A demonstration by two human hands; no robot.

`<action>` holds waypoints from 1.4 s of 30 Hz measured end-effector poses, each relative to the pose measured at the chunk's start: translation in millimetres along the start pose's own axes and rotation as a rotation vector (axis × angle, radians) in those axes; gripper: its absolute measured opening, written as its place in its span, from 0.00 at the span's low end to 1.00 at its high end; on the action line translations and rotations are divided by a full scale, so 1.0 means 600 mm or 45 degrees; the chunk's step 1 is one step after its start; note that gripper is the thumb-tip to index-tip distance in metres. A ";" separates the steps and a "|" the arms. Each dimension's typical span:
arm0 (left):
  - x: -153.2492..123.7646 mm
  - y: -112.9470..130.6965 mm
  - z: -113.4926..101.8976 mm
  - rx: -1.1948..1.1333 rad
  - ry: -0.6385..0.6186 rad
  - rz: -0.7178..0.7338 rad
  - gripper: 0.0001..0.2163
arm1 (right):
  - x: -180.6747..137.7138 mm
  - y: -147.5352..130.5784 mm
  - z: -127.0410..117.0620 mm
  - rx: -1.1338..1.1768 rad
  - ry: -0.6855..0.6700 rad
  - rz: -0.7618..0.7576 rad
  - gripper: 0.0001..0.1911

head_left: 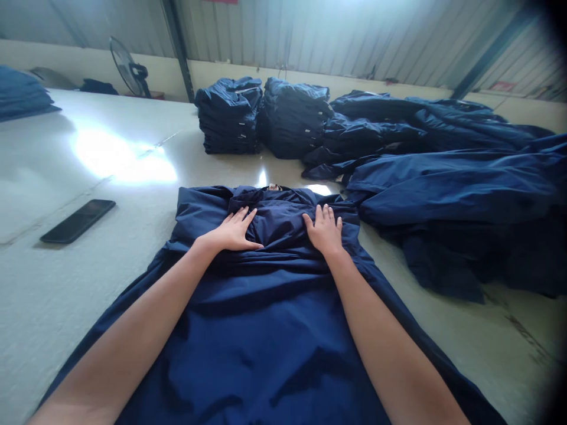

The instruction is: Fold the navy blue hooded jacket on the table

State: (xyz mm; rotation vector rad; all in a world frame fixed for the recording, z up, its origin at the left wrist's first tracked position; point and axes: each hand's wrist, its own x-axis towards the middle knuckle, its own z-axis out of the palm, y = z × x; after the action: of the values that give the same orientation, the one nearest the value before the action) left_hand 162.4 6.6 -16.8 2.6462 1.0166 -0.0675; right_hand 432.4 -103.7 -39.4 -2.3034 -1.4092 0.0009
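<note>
A navy blue garment (266, 313) lies spread on the table in front of me, its far end gathered in folds. A small white label (274, 187) shows at that far edge. My left hand (237, 230) rests flat on the folded part, fingers spread and thumb pointing inward. On the right side of the same folds lies my right hand (325, 227), palm down with its fingers apart. Both hands press on the cloth from above, and neither grips it. The garment's near end runs out of view below my forearms.
Folded navy garments stand in a left stack (230, 118) and a second stack (296, 118) at the back. Loose navy garments (465, 183) heap up on the right. A black phone (78, 221) lies on the pale table (133, 236). Behind it stands a fan (130, 68).
</note>
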 end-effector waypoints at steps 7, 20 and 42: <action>-0.012 0.004 -0.044 -0.152 0.169 0.048 0.50 | -0.006 -0.005 -0.029 0.003 0.335 -0.095 0.33; 0.019 0.004 0.022 0.034 0.302 -0.168 0.47 | -0.029 -0.039 0.002 -0.054 0.026 -0.401 0.39; 0.003 -0.010 0.000 -0.036 0.793 0.132 0.20 | -0.032 -0.025 -0.038 -0.065 0.302 -0.504 0.21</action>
State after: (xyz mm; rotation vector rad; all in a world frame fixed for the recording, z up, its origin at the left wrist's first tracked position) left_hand 160.1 11.8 -18.9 2.7392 1.0254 0.8309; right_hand 415.3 -122.6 -17.6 -1.9466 -1.7216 -0.4172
